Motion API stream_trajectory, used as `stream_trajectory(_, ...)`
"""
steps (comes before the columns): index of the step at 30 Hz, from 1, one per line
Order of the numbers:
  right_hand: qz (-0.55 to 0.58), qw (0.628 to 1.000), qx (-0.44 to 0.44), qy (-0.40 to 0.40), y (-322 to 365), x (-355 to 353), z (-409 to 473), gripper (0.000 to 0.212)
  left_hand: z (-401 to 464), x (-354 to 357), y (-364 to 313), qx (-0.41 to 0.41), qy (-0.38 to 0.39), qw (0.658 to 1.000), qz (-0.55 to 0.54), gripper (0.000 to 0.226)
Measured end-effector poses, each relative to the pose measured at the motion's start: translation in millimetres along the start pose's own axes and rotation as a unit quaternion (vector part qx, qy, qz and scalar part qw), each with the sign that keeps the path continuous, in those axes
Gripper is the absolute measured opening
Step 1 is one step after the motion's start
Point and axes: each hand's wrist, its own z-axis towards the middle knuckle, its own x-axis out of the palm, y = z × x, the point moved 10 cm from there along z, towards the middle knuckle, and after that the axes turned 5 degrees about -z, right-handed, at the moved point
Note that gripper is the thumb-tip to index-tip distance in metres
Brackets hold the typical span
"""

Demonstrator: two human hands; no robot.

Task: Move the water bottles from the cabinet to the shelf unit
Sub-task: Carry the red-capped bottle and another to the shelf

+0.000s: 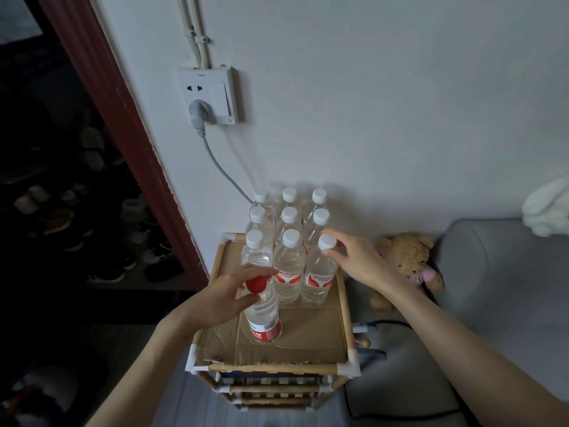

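Observation:
Several clear water bottles with white caps and red labels stand in rows on top of the wooden shelf unit (346, 318), which has a cardboard sheet on it. My left hand (224, 294) is wrapped around the front left bottle (261, 303), which stands on the cardboard a little in front of the rows. My right hand (357, 257) pinches the neck just below the cap of the front right bottle (318, 272). A middle front bottle (289, 266) stands between them. The cabinet is not in view.
A wall socket (209, 94) with a grey plug and cable sits above the bottles. A teddy bear (409, 263) lies on a grey sofa (492, 272) to the right. A dark doorway with shoes (107, 241) is at the left.

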Motion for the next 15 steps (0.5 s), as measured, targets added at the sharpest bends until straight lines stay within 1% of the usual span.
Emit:
stream_trajectory(1,-0.002,1.0,-0.001,-0.004,0,1,0,0.04,0,-5,2,-0.006,-0.024,1.0,0.002,0.051)
stream_trajectory(4,-0.009,1.0,-0.008,-0.012,0,4,-2,0.039,0,-25,7,-0.052,-0.135,0.989,0.022,0.041)
stream_trajectory(6,-0.008,1.0,-0.006,-0.015,-1,4,-2,0.04,-2,-34,6,-0.067,-0.186,0.979,0.044,0.041)
stream_trajectory(12,0.018,0.999,0.0,-0.046,-6,4,-4,0.047,-1,-34,-4,-0.038,-0.234,0.969,0.067,0.039)
stream_trajectory(15,0.086,0.993,0.035,-0.071,-15,8,-6,0.053,6,-28,1,-0.04,-0.225,0.972,0.048,0.04)
